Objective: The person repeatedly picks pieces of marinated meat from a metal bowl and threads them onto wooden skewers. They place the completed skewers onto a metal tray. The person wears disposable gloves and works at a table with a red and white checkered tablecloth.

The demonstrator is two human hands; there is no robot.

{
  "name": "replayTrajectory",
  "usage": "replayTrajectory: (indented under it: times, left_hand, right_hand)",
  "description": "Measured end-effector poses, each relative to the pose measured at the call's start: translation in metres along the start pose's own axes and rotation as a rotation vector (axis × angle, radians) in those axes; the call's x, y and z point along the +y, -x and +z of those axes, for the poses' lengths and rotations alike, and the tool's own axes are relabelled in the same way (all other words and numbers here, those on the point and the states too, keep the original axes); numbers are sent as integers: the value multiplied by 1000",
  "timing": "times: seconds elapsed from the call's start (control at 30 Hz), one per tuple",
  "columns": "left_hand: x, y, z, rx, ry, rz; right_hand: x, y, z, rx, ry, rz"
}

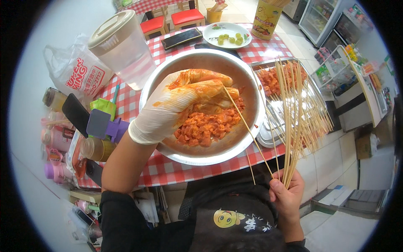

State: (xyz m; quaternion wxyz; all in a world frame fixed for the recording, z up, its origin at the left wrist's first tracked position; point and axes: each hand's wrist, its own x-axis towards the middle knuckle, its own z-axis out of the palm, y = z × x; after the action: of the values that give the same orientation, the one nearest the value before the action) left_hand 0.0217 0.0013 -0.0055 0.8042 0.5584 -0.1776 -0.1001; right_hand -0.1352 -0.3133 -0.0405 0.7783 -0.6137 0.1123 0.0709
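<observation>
My left hand [192, 94], in a white disposable glove stained orange, is inside a large metal bowl [151, 138] with its fingers curled. Beneath it lies a heap of diced raw meat [207, 126] in red-orange marinade. Whatever the curled fingers enclose is hidden. Bare, my right hand [288, 192] grips a bundle of bamboo skewers [291, 126] in front of the table edge. One single bamboo skewer [248, 129] slants from its thumb and forefinger across the bowl's rim, its far tip at the gloved fingers. Right of the bowl, a metal tray [267, 135] carries rows of loaded meat skewers [267, 82].
On the checked tablecloth [189, 173] stand a plastic pitcher [126, 50], a plate [209, 33] with green grapes, a black case [182, 39] and a tub [266, 19] of skewers. Jars, a phone [75, 115] and a purple holder [118, 129] crowd the left side.
</observation>
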Motion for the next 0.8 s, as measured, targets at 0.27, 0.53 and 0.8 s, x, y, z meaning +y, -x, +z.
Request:
replayTrajectory:
  times: [0.27, 0.53, 0.8]
  left_hand:
    - [7, -2, 9, 73, -77, -46]
    - [12, -1, 13, 46, -99, -2]
    - [13, -3, 18, 74, -68, 16]
  right_hand:
    - [0, 3, 0, 6, -10, -7]
    - [1, 3, -1, -9, -18, -22]
    - [4, 2, -6, -26, -59, -23]
